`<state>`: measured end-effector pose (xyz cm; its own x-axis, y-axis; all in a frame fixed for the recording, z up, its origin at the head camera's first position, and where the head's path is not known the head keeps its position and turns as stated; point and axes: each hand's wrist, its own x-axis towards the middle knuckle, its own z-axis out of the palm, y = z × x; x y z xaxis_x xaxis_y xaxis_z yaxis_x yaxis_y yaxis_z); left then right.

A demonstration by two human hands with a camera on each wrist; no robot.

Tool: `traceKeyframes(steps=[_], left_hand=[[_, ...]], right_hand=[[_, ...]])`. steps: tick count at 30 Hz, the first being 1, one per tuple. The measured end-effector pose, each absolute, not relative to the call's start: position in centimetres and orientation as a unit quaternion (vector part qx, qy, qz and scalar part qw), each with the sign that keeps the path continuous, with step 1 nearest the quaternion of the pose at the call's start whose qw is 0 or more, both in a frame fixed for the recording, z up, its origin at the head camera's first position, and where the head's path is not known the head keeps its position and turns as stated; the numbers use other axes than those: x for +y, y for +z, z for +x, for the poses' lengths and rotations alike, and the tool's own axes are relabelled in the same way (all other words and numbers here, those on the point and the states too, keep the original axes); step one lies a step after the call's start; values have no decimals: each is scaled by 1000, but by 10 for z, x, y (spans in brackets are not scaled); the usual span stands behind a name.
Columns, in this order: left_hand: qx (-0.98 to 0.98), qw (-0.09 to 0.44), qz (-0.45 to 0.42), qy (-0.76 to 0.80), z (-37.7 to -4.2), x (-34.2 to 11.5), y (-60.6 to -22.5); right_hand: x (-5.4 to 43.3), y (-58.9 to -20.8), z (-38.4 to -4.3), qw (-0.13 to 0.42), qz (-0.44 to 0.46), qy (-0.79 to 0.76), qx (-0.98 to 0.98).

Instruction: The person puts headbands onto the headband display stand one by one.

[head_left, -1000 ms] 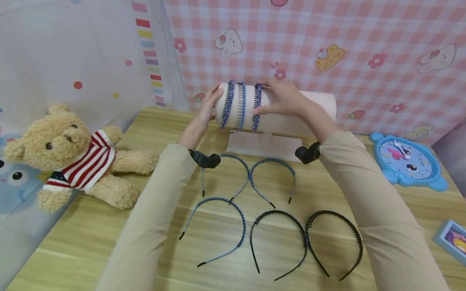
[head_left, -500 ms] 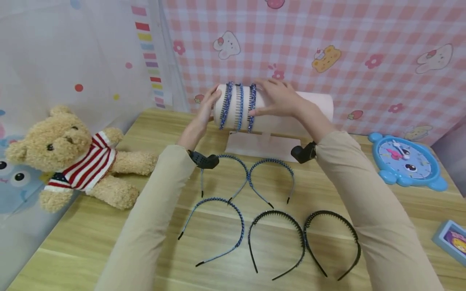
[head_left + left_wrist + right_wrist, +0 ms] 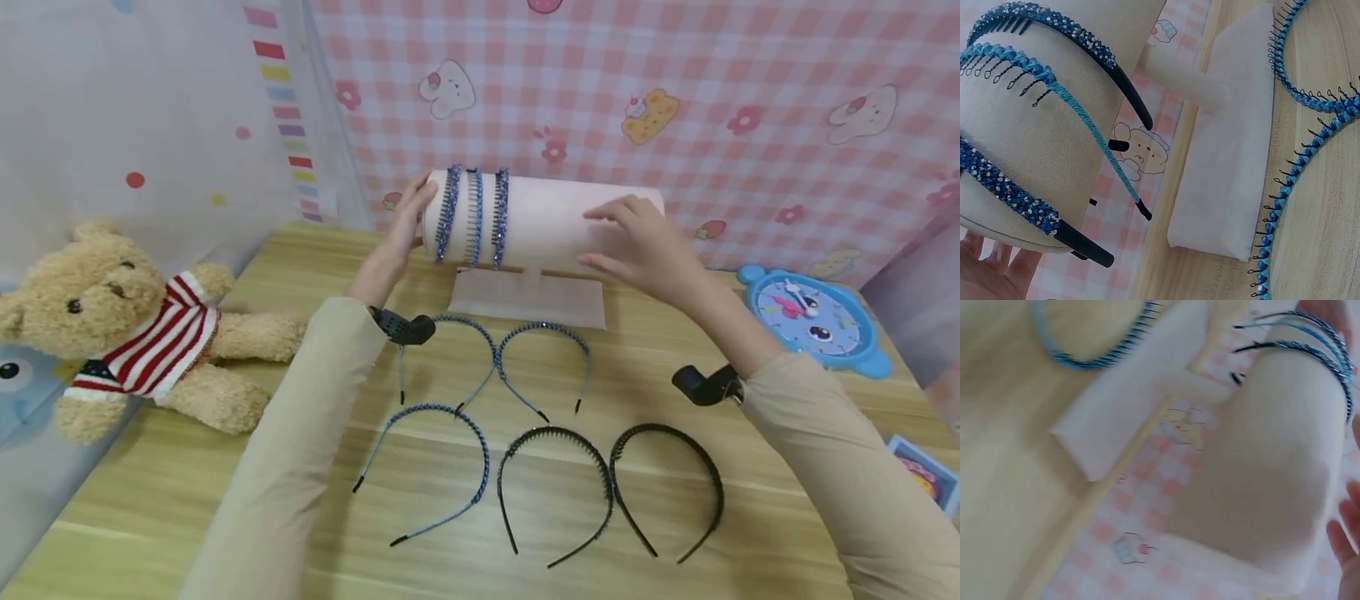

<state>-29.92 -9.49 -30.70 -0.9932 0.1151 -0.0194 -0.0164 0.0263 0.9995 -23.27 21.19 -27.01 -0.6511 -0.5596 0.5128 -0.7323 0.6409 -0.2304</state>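
1. Wooden table (image 3: 135, 500): bears five loose headbands (image 3: 486, 458).
2. Pale cylinder stand (image 3: 551, 221): at table's back.
3. Right hand (image 3: 652, 250): fingers parted wide, near cylinder's right half.
4. Left hand (image 3: 403, 230): grips cylinder's left end.
5. Three blue headbands (image 3: 478, 218): around cylinder's left half.

**Left hand gripping, right hand free**

My arms (image 3: 292, 433) reach forward, tan sleeves (image 3: 825, 433) ending just short of my bare wrists (image 3: 738, 337). My left hand (image 3: 401, 225) grips, its fingers partly hidden. My right hand (image 3: 648, 250) hovers, fingers (image 3: 617, 208) loosely bent, its thumb (image 3: 602, 265) apart below them, touching nothing.
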Motion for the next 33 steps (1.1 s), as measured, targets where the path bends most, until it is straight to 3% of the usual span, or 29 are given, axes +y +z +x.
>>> traceKeyframes(steps=[3,8,11,16,24,33], left_hand=[[717,49,36,695,-299,-95,-307],[715,48,30,697,-300,-97,-306],[713,46,28,699,-301,-97,-306],[720,52,33,692,-300,-96,-306],[716,51,34,695,-300,-94,-307],[714,47,32,698,-299,-95,-307]], right_hand=[[222,-287,-223,131,385,236,-883],[224,-318,-221,-105,323,244,-908],[220,-337,-227,-173,276,213,-921],[207,-362,-237,-187,231,171,-939],[201,-374,-238,-147,250,152,-945],[250,-345,-237,-229,182,218,-931]])
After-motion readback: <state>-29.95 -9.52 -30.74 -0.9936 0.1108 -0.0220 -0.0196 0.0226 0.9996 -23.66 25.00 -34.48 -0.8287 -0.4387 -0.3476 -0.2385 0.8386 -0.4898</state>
